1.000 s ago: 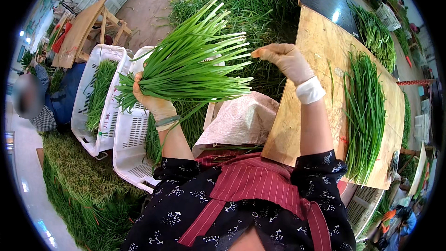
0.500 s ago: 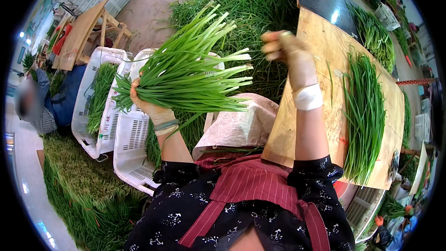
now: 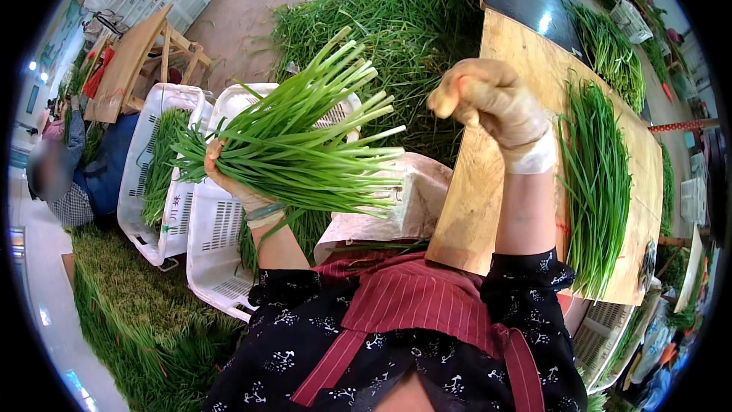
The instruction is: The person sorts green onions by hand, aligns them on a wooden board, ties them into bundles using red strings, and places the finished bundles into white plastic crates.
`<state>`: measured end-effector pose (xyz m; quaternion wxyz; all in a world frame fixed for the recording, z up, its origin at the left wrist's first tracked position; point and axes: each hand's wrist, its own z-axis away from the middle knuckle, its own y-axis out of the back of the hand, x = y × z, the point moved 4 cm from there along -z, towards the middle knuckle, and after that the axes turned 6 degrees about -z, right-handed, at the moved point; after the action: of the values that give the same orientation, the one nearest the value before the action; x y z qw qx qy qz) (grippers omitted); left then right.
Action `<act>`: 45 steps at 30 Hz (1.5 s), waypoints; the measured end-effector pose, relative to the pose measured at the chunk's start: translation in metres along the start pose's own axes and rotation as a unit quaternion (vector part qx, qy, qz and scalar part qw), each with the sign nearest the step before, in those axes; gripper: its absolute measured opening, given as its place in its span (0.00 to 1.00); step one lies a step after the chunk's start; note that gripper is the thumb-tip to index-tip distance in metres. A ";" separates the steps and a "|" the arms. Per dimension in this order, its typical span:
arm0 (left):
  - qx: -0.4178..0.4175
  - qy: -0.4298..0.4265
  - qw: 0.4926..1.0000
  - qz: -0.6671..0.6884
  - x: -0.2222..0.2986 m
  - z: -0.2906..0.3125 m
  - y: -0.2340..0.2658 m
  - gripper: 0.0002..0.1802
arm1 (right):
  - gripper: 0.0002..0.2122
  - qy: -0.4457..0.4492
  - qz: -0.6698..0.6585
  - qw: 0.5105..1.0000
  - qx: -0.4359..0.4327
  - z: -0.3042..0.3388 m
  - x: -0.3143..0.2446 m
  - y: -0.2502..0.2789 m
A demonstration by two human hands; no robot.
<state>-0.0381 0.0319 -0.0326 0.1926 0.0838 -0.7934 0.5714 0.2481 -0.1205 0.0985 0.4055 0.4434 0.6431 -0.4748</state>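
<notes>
A loose, fanned bunch of green chives (image 3: 305, 137) is gripped in my left hand (image 3: 232, 183), which closes round its leafy end. The pale cut ends spread toward the right. My left hand wears a thin pale glove with a band at the wrist. Raised over the edge of the wooden board (image 3: 518, 38), my right hand (image 3: 492, 103) is gloved too, its fingers curled in with nothing showing in them. To its right, a neat row of chives (image 3: 598, 191) lies along the board.
Two white plastic crates (image 3: 200, 255) with greens stand left of my lap. A pale sack (image 3: 423, 191) is before me. Beyond lies a large heap of loose greens (image 3: 374, 23). Stacked chives (image 3: 152, 305) fill the lower left, near another person (image 3: 107, 175).
My right hand has swung right and nearer, from the heap's edge to above the board, its fingers curling in. My left hand has shifted slightly left and nearer with the chives.
</notes>
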 end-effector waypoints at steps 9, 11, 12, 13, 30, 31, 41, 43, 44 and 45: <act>0.056 -0.032 0.997 -0.039 -0.001 0.002 -0.001 0.05 | 0.13 -0.182 0.071 0.980 -0.039 -0.019 0.064 -0.035; 0.017 -0.023 1.000 -0.004 0.000 -0.008 0.018 0.08 | 0.08 -0.204 0.242 0.948 -0.047 -0.008 0.044 -0.028; 0.004 -0.031 0.999 0.027 0.004 -0.007 0.016 0.08 | 0.08 -0.219 0.286 0.930 -0.072 -0.005 0.033 -0.027; -0.009 -0.034 0.997 0.062 0.004 -0.007 0.015 0.08 | 0.08 -0.204 0.267 0.939 -0.073 0.001 0.024 -0.027; -0.220 0.076 0.909 0.345 -0.001 -0.001 -0.055 0.08 | 0.21 -0.226 0.144 0.962 -0.043 -0.005 0.107 -0.028; -0.228 0.075 0.921 0.306 0.000 -0.006 -0.050 0.08 | 0.20 -0.233 0.101 0.966 -0.056 -0.008 0.114 -0.033; -0.282 0.106 0.911 0.280 0.003 -0.014 -0.043 0.09 | 0.23 -0.215 0.171 0.958 -0.083 -0.024 0.167 -0.020; -0.281 0.099 0.918 0.262 0.010 -0.015 -0.036 0.09 | 0.16 -0.252 0.109 0.961 -0.042 -0.016 0.167 -0.025; -0.265 0.095 0.922 0.266 0.012 -0.016 -0.030 0.08 | 0.15 -0.273 0.106 0.955 -0.048 -0.013 0.170 -0.023; -0.249 0.091 0.925 0.272 0.014 -0.017 -0.025 0.08 | 0.12 -0.237 0.069 0.969 -0.030 -0.010 0.169 -0.022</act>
<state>-0.0381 0.0405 -0.0002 0.1156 -0.2379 -0.8816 0.3908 0.1794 -0.0830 -0.0532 0.5914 0.3490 0.5106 -0.5174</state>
